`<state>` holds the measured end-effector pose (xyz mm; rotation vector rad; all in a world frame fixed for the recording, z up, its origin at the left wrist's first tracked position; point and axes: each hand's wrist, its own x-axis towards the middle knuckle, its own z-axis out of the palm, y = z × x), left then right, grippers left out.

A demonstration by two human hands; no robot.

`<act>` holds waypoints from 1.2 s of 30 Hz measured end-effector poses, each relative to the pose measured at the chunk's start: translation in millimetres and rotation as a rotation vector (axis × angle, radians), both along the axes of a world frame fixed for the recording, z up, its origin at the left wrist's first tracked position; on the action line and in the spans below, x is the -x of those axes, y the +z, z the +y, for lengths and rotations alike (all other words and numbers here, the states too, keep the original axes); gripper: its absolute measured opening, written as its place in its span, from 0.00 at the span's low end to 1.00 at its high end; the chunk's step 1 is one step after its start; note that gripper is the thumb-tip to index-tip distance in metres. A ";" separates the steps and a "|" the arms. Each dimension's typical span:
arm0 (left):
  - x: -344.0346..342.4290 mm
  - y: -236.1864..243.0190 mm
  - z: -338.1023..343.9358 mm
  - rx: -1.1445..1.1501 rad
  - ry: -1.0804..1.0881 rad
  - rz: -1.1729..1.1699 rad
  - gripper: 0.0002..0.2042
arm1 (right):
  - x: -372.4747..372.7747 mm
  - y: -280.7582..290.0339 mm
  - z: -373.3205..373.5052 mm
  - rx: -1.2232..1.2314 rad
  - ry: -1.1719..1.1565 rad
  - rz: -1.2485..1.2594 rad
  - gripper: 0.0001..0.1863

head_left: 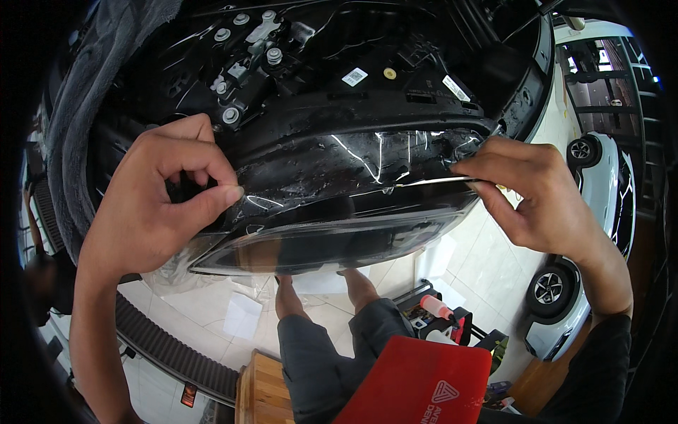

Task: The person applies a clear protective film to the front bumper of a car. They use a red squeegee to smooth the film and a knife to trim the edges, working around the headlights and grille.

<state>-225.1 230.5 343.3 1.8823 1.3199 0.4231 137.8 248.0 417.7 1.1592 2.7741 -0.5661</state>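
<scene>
We pinch a clear film [353, 185] between both hands, stretched across the wet headlight [332, 240] at the picture's centre. Our left hand [152, 201], at nine o'clock, has thumb and forefinger closed on the film's left edge. Our right hand [540, 194], at three o'clock, has its fingertips clamped on the right edge. A red apron [417, 385] sits at six o'clock, a white car [600, 233] at four o'clock.
</scene>
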 end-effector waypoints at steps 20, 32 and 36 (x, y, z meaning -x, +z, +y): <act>-93.7 27.2 16.2 -0.358 -0.059 0.203 0.11 | -52.4 -0.8 -92.3 0.160 -0.754 0.632 0.06; -4.8 -15.6 8.4 -0.408 0.526 0.373 0.08 | -104.6 -5.4 -161.4 0.331 -1.039 0.696 0.07; -6.6 -22.9 21.2 -0.434 0.449 0.468 0.06 | -103.2 -3.9 -179.0 0.327 -1.039 0.693 0.08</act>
